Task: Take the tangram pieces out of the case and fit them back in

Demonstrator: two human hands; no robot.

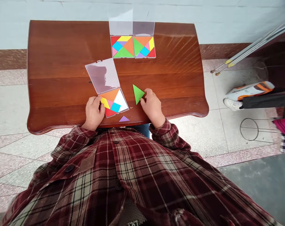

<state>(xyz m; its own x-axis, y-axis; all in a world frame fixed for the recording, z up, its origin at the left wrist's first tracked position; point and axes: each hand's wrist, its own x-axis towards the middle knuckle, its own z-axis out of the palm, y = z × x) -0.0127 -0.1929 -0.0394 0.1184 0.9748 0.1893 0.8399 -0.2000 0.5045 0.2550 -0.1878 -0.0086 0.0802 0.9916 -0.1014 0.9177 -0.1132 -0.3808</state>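
My left hand (94, 112) is closed on the left edge of an open tangram case (123, 99), its lid (103, 75) tipped back. Inside lie an orange triangle (109, 94), a yellow piece (104, 102), a pink piece (109, 103), a blue square (115, 107) and a red triangle (110, 113); white base shows at the right. My right hand (153, 106) pinches a green triangle (138, 93) by its right side, right of the case. A small purple triangle (124, 119) lies on the table below the case.
Two more open tangram cases (122, 47) (144, 47), filled with coloured pieces, stand side by side at the back of the wooden table (62, 47). A wall is behind it. On the right are metal poles (248, 47), a person's shoe (233, 104) and a wire stand (249, 129).
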